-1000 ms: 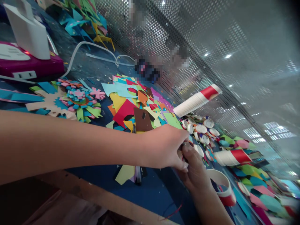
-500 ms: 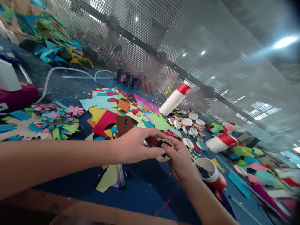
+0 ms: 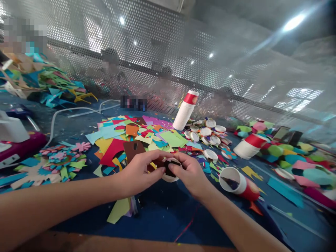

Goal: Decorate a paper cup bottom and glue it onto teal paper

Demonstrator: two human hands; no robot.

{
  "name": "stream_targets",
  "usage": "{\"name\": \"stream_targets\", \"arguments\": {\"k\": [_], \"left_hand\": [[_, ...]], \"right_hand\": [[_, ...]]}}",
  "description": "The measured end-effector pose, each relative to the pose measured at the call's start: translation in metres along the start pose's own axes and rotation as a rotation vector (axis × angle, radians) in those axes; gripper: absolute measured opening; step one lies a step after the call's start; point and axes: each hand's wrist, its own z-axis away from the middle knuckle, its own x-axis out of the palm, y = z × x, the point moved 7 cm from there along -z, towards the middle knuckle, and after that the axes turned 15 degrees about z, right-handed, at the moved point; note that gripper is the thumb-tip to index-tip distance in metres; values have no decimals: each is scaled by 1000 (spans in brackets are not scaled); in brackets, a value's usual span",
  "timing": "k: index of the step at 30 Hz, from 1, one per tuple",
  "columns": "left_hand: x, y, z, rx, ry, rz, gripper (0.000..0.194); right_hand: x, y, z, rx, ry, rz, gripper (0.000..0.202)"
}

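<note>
Left hand (image 3: pixel 141 169): curled, thumb and fingers closed on the left edge of the round piece (image 3: pixel 169 176).
Right hand (image 3: pixel 193 175): curled too, thumb across its dark face.
Round piece: white-rimmed, between my hands above the counter (image 3: pixel 157 220), probably pinched from both sides for steadiness.
Paper scraps (image 3: pixel 173 139): heaped just beyond my hands, seemingly for easy reach.
Tipped cup (image 3: pixel 249 189): on its side at right, mouth leftward, perhaps handy for me.

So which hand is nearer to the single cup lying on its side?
Right. The right hand is left of the cup; the left hand is farther left, beyond the right one.
</note>
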Motion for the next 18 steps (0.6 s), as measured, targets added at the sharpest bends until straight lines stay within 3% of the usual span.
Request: {"name": "stream_targets", "arguments": {"k": [9, 18], "left_hand": [[3, -8, 5, -23, -25, 71, 53], [-2, -21, 0, -57, 2, 92, 41]], "right_hand": [[2, 1, -1, -17, -51, -13, 26], [3, 6, -5, -50, -38, 65, 32]]}}
